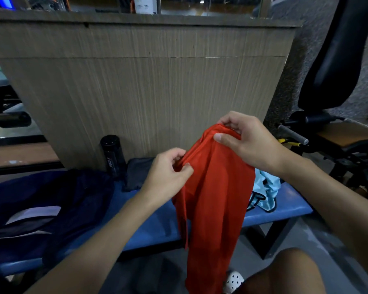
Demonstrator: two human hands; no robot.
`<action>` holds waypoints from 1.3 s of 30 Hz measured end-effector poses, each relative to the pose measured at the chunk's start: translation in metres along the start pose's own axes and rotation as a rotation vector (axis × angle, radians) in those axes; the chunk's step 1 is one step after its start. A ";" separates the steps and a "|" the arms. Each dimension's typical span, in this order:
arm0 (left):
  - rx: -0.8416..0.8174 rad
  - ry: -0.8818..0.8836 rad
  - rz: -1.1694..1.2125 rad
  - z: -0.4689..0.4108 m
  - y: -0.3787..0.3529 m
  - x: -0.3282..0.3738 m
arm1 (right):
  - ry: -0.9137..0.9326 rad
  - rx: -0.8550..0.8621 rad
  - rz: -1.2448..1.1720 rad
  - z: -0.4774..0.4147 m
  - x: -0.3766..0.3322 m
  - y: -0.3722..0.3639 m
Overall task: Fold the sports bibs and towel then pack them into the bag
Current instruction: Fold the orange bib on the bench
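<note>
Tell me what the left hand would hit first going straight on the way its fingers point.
The left hand pinches the red mesh bib, its fingers aimed rightward, so more of that fabric comes first; behind it probably the right hand, though depth is unclear.

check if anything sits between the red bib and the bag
Nothing visible does. Left hand and right hand hold the bib above the bench; the bag lies to its left, with bare bench between. The bottle and towel sit farther back.
</note>
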State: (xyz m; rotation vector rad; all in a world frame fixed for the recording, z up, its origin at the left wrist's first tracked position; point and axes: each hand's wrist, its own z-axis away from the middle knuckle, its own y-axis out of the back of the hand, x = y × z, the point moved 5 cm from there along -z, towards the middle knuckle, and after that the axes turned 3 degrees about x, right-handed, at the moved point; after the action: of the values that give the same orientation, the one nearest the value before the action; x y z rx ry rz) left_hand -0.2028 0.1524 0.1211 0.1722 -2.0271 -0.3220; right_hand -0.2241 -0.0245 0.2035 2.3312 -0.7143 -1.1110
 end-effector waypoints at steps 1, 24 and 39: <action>0.024 -0.003 -0.009 -0.001 0.002 -0.002 | -0.005 0.002 -0.014 0.001 0.000 0.002; 0.239 0.053 0.137 -0.040 0.023 -0.029 | -0.210 0.307 0.141 0.021 0.063 0.035; -0.013 -0.526 -0.810 -0.220 -0.123 -0.018 | -0.683 0.727 -0.151 0.021 0.239 0.046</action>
State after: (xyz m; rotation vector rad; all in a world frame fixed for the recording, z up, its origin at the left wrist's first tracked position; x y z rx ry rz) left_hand -0.0013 0.0058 0.1645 0.9973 -2.3836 -0.9623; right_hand -0.1237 -0.2125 0.0835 2.5779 -1.3897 -2.0266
